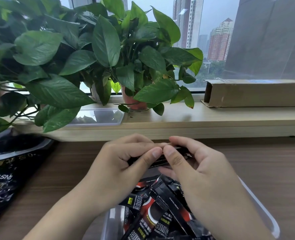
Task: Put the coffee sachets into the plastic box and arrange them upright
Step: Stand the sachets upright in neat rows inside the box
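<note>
Both hands hold a small bundle of black coffee sachets (158, 161) above the table, lying roughly level. My left hand (124, 158) pinches its left part with thumb and fingers; my right hand (195, 163) pinches its right part. Their thumbs meet over the middle and hide most of the bundle. Below the hands stands a clear plastic box (264, 215) at the near edge. It holds several black and red sachets (153, 210) lying tilted and crossed over one another.
A large black coffee bag (6, 172) lies on the wooden table at the left. On the window sill behind stand leafy potted plants (91, 54), a clear plastic lid (98, 116) and a long cardboard box (255, 92) at the right.
</note>
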### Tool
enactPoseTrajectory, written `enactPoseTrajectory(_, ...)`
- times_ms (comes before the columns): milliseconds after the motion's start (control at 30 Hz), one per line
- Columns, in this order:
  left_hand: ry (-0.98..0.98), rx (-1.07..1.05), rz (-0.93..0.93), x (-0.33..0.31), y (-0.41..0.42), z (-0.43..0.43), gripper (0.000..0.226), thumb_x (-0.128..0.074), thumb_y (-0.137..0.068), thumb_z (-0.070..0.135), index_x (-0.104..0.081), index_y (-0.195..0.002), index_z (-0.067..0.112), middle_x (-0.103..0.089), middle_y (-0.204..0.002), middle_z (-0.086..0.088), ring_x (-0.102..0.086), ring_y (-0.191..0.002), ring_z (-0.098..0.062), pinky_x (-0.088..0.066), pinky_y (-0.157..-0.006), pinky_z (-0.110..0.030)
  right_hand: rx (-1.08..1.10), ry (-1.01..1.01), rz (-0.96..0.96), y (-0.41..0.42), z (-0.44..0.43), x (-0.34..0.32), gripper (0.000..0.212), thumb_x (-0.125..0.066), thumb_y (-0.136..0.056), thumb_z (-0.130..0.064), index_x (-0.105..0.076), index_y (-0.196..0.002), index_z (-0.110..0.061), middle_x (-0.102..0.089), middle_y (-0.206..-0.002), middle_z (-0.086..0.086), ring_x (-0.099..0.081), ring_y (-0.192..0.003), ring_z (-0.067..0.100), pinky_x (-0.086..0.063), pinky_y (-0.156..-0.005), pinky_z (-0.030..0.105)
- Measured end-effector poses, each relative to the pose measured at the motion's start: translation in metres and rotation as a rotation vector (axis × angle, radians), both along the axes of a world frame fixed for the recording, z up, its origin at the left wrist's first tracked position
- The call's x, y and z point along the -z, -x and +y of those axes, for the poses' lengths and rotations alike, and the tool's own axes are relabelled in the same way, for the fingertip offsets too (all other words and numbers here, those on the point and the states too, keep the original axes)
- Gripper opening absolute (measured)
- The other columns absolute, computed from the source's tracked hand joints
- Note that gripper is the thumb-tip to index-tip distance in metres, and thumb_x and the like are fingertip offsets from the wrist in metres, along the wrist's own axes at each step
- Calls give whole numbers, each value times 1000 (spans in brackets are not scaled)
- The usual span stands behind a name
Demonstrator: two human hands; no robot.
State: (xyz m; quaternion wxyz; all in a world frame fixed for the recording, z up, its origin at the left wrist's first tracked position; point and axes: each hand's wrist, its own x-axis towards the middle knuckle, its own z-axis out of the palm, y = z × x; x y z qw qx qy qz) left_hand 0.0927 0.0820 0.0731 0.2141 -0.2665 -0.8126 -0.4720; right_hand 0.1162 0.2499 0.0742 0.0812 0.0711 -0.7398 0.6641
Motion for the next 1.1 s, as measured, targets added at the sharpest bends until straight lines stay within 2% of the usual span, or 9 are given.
enactPoseTrajectory(100, -45, -62, -29, 2, 0, 2, 38, -45, -102, 41, -79, -95, 26, -70, -75, 15, -67, -70, 1, -46, -61, -11, 64, -235, 106, -1, 4, 0, 47, -68, -76, -47, -64, -122, -39, -72, -100, -19, -72, -92, 2, -55, -89, 28)
enactPoseTrajectory(233, -283, -219, -151, -6, 1, 3, 41, -50, -90, 45, -69, -67, 16, -56, -40, -4, -48, -30, -8, -33, -36, -15, 8, -529, 236, -6, 7, -8, 48, -67, -80, -50, -61, -127, -45, -65, -99, -26, -59, -97, -12, -45, -82, 5)
enactPoseTrajectory(333, -440, -221, -236, -9, 3, 0, 39, -61, -82, 43, -65, -66, 8, -60, -49, -15, -44, -29, -15, -31, -34, -16, -43, -599, 336, -6, 3, -5, 41, -64, -83, -43, -62, -125, -43, -65, -88, -18, -66, -82, 2, -56, -74, 20)
enactPoseTrajectory(533, -717, 59, -544, -9, 6, -2, 29, -87, -66, 26, -74, -87, 11, -69, -72, -12, -54, -44, -13, -44, -37, -18, 8, -568, 389, 0, 5, -2, 29, -55, -84, -39, -58, -112, -44, -68, -79, -8, -67, -69, 9, -58, -64, 35)
enactPoseTrajectory(700, -712, 204, -674, -13, -1, 3, 54, -75, -72, 26, -58, -123, 28, -71, -73, -21, -69, -51, -23, -57, -45, -26, -50, -518, 415, 0, 4, -5, 37, -62, -92, -21, -65, -102, -57, -66, -81, -12, -67, -58, 4, -56, -58, 19)
enactPoseTrajectory(800, -614, 144, -574, -11, -2, 8, 37, -64, -78, 33, -58, -113, 26, -70, -73, -19, -70, -54, -28, -60, -51, -34, -90, -689, 427, -1, -2, 3, 34, -46, -91, -36, -55, -124, -40, -58, -101, -19, -60, -79, -1, -46, -72, 15)
enactPoseTrajectory(867, -624, 135, -566, -9, -1, 9, 36, -59, -79, 40, -53, -100, 10, -68, -70, -17, -67, -49, -27, -58, -48, -33, -121, -659, 305, 3, -16, 8, 45, -43, -82, -46, -48, -127, -43, -51, -117, -18, -60, -100, 9, -49, -88, 30)
enactPoseTrajectory(1000, -626, 105, -565, -10, -3, 10, 40, -60, -75, 46, -49, -84, 9, -69, -64, -17, -65, -46, -31, -56, -45, -33, -43, -331, 78, 33, -6, 44, 27, -64, -45, -57, -71, -70, -49, -65, -102, -1, -55, -120, 48, -42, -103, 64)
enactPoseTrajectory(1100, -676, 86, -544, -11, -3, 11, 29, -59, -82, 36, -51, -82, 8, -71, -67, -23, -67, -46, -32, -57, -44, -33, -232, -393, 183, 2, 1, 24, 50, -76, -58, -61, -59, -104, -55, -55, -122, -14, -55, -125, 31, -40, -110, 43)
